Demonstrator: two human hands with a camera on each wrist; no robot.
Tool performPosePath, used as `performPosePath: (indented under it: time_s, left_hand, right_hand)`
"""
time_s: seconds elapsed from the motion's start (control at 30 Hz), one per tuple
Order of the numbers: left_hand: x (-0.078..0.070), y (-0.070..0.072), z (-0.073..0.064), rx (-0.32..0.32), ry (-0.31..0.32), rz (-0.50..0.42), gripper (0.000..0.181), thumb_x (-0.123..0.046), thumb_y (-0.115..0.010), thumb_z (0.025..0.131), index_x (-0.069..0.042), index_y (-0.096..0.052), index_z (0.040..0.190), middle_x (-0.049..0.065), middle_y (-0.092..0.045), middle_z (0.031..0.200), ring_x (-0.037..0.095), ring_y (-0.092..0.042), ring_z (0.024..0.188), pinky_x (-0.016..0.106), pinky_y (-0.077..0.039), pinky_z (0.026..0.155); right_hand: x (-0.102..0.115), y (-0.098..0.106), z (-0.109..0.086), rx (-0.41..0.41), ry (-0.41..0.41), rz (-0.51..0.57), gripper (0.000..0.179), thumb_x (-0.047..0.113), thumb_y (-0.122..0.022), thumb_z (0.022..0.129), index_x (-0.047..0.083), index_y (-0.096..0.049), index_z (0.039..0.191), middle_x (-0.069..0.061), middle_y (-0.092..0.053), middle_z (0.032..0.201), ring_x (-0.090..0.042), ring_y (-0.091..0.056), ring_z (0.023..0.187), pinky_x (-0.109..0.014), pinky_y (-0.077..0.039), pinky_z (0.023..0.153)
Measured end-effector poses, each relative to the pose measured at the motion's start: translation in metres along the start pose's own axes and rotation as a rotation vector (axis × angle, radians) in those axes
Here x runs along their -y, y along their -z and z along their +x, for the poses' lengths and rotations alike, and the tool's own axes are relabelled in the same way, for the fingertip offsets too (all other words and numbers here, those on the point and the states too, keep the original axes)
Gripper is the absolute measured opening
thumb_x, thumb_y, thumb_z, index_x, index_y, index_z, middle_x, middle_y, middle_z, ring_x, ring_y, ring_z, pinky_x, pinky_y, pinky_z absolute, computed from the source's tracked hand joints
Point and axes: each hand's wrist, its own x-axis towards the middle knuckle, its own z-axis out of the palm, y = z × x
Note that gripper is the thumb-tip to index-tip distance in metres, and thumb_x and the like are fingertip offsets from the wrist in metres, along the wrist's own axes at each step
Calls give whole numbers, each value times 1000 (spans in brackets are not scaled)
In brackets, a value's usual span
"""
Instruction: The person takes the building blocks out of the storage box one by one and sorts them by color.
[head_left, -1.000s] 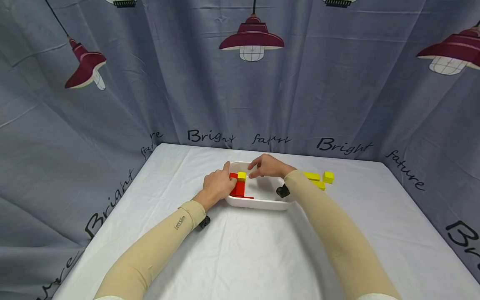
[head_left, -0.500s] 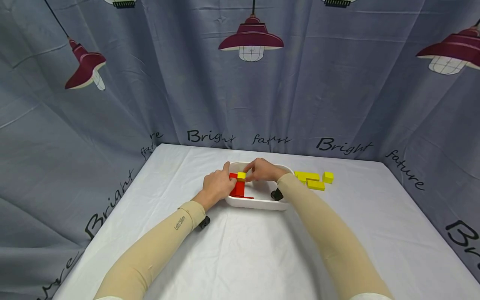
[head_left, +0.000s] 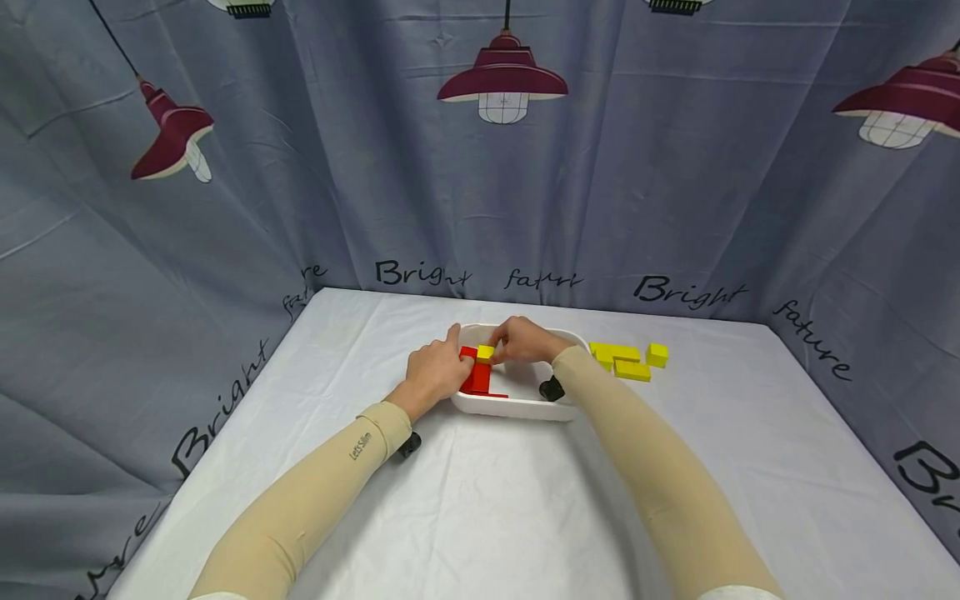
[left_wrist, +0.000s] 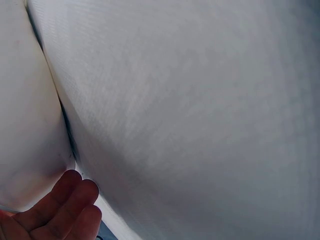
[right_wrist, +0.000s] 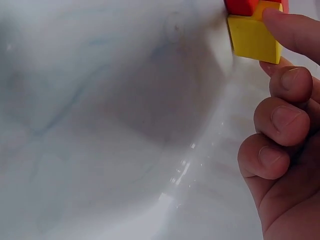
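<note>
A white plastic tray (head_left: pixel 517 407) stands on the table, with red blocks (head_left: pixel 481 381) along its left side. My left hand (head_left: pixel 435 369) holds the tray's left wall, thumb inside by the red blocks; in the left wrist view its fingers (left_wrist: pixel 82 200) lie against the outer wall. Reaching in from the right, my right hand (head_left: pixel 527 342) pinches a yellow block (head_left: pixel 486 354) between thumb and index finger. The right wrist view shows this yellow block (right_wrist: pixel 255 40) against a red block (right_wrist: pixel 241 6), the other fingers curled below. The left thumb partly covers the red blocks.
Several yellow blocks (head_left: pixel 632 370) lie on the table right of the tray, and a yellow cube (head_left: pixel 657 355) sits a little apart from them. The white cloth (head_left: pixel 480 500) covers the table. A grey printed curtain (head_left: pixel 630 200) hangs behind it.
My right hand has moved left and down inside the tray and now pinches the yellow block, which has barely shifted. The left hand stays at the tray's left wall.
</note>
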Motion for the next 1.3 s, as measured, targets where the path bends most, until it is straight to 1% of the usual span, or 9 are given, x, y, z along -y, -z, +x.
performPosePath:
  time_s: [0.13, 0.33, 0.47, 0.67, 0.83, 0.97, 1.3]
  left_hand:
    - [-2, 0, 0, -3, -2, -3, 66, -39, -47, 98, -13, -30, 157, 14, -72, 110, 30, -69, 88, 45, -55, 78]
    - [-3, -3, -1, 3, 4, -7, 67, -39, -47, 98, -14, -29, 157, 13, -72, 113, 30, -69, 93, 46, -55, 81]
    - [-3, -3, -1, 13, 11, -7, 67, -39, -47, 98, -13, -29, 158, 13, -72, 113, 30, -69, 93, 45, -55, 82]
    - [-3, -3, -1, 3, 13, -5, 68, -40, -47, 98, -13, -29, 158, 13, -73, 105, 29, -69, 87, 44, -56, 78]
    - [-2, -3, 0, -12, 6, -6, 68, -39, -47, 97, -12, -30, 157, 13, -73, 106, 29, -69, 86, 44, -55, 77]
    - [-2, -3, 0, -5, 7, -14, 68, -39, -47, 98, -12, -29, 158, 12, -73, 105, 28, -68, 86, 44, -55, 78]
    - [0, -1, 0, -30, -12, -21, 66, -38, -47, 97, -12, -32, 156, 14, -73, 108, 28, -68, 83, 44, -55, 76]
  right_hand:
    - [-1, 2, -2, 6, 8, -11, 18, 21, -81, 84, 11, -78, 99, -1, -60, 71, -17, -50, 70, -25, -40, 63]
    - [-2, 8, -9, 12, 7, -20, 21, 22, -80, 85, 12, -77, 102, -1, -59, 71, -16, -50, 70, -25, -39, 64]
    - [-3, 14, -15, 11, -6, -27, 24, 22, -79, 85, 11, -77, 106, -1, -58, 72, -17, -51, 73, -26, -40, 66]
    - [-2, 27, -28, 0, -44, 11, 28, 24, -80, 84, 11, -76, 109, -3, -58, 76, -20, -52, 78, -29, -40, 68]
    - [-3, 34, -38, -17, -49, 24, 30, 26, -81, 83, 12, -75, 110, -3, -54, 73, -19, -50, 74, -29, -38, 67]
    - [-5, 41, -48, -32, -50, 25, 33, 27, -81, 83, 12, -75, 113, -2, -51, 72, -18, -48, 72, -29, -36, 65]
    - [-15, 60, -74, -68, -35, 52, 35, 24, -80, 83, 9, -74, 115, -2, -50, 70, -17, -46, 68, -30, -34, 63]
